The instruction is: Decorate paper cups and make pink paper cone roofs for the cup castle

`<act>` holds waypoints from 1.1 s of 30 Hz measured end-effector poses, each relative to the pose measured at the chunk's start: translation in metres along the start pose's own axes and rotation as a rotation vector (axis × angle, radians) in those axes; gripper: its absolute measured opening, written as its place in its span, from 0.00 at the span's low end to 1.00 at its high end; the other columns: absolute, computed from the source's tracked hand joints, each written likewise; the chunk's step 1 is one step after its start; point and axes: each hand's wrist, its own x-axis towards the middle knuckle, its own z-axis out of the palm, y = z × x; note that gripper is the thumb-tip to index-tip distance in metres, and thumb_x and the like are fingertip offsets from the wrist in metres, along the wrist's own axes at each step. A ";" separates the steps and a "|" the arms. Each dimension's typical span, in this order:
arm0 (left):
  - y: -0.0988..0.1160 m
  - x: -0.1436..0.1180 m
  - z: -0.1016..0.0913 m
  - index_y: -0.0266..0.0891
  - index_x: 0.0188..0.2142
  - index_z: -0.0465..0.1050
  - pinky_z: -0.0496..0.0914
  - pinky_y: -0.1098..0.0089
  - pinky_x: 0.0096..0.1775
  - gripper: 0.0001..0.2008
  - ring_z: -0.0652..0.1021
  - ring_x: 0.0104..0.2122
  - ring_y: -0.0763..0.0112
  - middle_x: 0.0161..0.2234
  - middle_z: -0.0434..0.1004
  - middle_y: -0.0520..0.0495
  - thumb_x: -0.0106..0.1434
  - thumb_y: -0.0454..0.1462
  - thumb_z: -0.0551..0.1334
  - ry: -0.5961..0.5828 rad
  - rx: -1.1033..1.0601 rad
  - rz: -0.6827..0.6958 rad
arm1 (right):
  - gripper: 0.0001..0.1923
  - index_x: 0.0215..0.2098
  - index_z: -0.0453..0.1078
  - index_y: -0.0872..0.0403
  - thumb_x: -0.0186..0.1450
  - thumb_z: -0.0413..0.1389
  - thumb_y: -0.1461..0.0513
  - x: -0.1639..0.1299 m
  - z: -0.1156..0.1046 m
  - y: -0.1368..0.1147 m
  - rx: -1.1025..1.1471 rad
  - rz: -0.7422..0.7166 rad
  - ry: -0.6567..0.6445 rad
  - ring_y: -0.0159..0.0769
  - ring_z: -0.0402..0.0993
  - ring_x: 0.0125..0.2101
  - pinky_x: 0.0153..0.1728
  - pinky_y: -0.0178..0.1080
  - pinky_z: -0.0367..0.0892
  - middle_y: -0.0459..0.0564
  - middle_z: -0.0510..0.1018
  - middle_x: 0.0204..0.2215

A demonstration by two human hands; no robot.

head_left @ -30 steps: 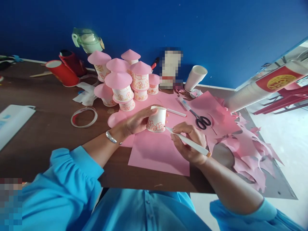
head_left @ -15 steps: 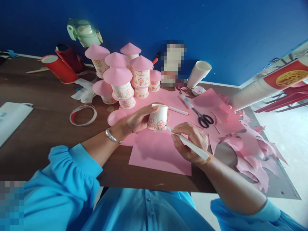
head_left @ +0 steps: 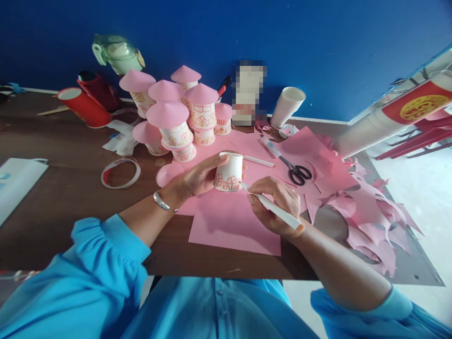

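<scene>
left hand (head_left: 199, 178) grips the upturned paper cup (head_left: 229, 172) steady on the pink paper (head_left: 233, 223) so the right hand (head_left: 277, 205), pinching a marker (head_left: 273, 208), can draw flowers.

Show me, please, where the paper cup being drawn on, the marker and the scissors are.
paper cup (head_left: 229, 173), head view, on its side wall above the flower drawings.
marker (head_left: 278, 213), head view, mid-barrel, near the knuckles.
scissors (head_left: 299, 174), head view, on the black handles.

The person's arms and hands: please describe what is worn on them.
Both arms wear bright blue sleeves, gathered at the cuff and pushed up toward the elbows, so the forearms are bare. The left sleeve looks puffed; the right sleeve shows only its cuff. A silver bracelet circles the left wrist. No gloves or rings are visible.
</scene>
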 end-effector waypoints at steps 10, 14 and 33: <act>0.000 0.000 0.001 0.39 0.51 0.77 0.81 0.58 0.44 0.22 0.84 0.48 0.51 0.48 0.83 0.36 0.69 0.53 0.64 0.006 -0.050 -0.028 | 0.09 0.46 0.69 0.48 0.71 0.58 0.68 0.000 0.002 0.002 -0.008 -0.012 -0.002 0.32 0.80 0.30 0.31 0.35 0.75 0.45 0.80 0.32; -0.001 0.001 0.000 0.37 0.51 0.76 0.80 0.61 0.41 0.23 0.84 0.46 0.53 0.48 0.83 0.36 0.68 0.52 0.66 0.020 -0.097 -0.020 | 0.09 0.45 0.69 0.48 0.71 0.58 0.68 0.000 0.001 0.002 -0.007 -0.009 0.001 0.32 0.80 0.30 0.31 0.35 0.76 0.45 0.80 0.32; 0.001 0.000 0.000 0.41 0.49 0.79 0.78 0.64 0.39 0.21 0.81 0.40 0.61 0.42 0.80 0.42 0.67 0.53 0.66 0.060 -0.031 0.024 | 0.07 0.45 0.70 0.49 0.71 0.58 0.67 -0.002 0.002 0.006 -0.015 -0.007 0.046 0.34 0.81 0.31 0.32 0.36 0.76 0.46 0.81 0.33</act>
